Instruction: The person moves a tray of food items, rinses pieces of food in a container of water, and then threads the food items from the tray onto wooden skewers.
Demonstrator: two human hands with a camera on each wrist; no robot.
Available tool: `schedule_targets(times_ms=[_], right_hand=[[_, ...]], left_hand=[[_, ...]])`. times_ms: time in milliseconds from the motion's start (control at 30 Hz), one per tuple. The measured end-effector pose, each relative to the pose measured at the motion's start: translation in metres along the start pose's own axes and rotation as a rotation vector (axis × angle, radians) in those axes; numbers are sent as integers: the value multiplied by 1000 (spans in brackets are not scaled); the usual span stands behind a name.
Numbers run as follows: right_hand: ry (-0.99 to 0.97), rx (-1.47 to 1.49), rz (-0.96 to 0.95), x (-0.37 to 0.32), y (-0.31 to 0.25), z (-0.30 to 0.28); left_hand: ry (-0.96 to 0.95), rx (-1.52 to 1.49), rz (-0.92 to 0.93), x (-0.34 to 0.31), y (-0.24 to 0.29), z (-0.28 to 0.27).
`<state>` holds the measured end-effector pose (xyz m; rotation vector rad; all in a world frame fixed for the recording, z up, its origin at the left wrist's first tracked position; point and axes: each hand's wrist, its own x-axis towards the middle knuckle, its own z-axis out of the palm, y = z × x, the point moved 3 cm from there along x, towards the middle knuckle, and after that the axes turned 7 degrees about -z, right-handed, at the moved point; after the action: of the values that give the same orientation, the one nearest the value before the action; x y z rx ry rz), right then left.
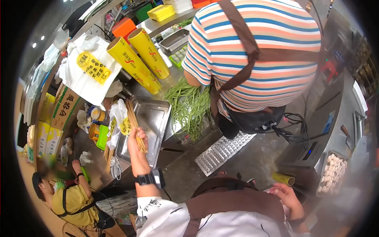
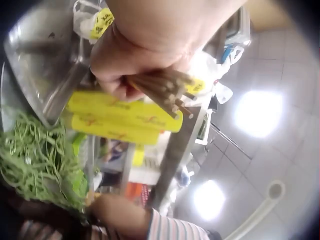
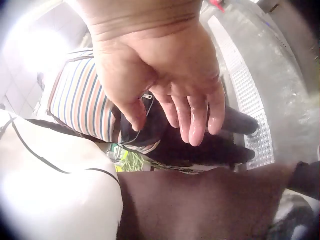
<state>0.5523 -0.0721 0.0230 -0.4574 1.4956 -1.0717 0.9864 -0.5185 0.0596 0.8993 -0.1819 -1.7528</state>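
Observation:
My left hand (image 1: 140, 136) grips a bundle of wooden skewers (image 1: 134, 122) over a steel tray (image 1: 152, 118) on the counter. In the left wrist view the fingers (image 2: 120, 82) curl round the skewers (image 2: 162, 90), whose cut ends stick out past the hand. My right hand (image 1: 285, 194) hangs at my side by my brown apron (image 1: 233, 201), holding nothing. In the right wrist view its fingers (image 3: 192, 112) are relaxed, straight and wet-looking.
A pile of green beans (image 1: 189, 106) lies right of the tray. Two yellow wrap rolls (image 1: 140, 61) stand behind it. A person in a striped shirt (image 1: 256, 51) works at the counter. Another person (image 1: 71, 197) sits low at left. A mushroom tray (image 1: 333, 170) is at right.

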Motion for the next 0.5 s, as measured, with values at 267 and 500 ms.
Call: schedule_targets(times_ms=[267, 500], right_hand=[[-155, -175, -84, 12, -34, -15], [-245, -238, -162, 7, -58, -23]], left_hand=[[-296, 53, -91, -87, -127, 58], [-389, 169, -146, -139, -214, 65]])
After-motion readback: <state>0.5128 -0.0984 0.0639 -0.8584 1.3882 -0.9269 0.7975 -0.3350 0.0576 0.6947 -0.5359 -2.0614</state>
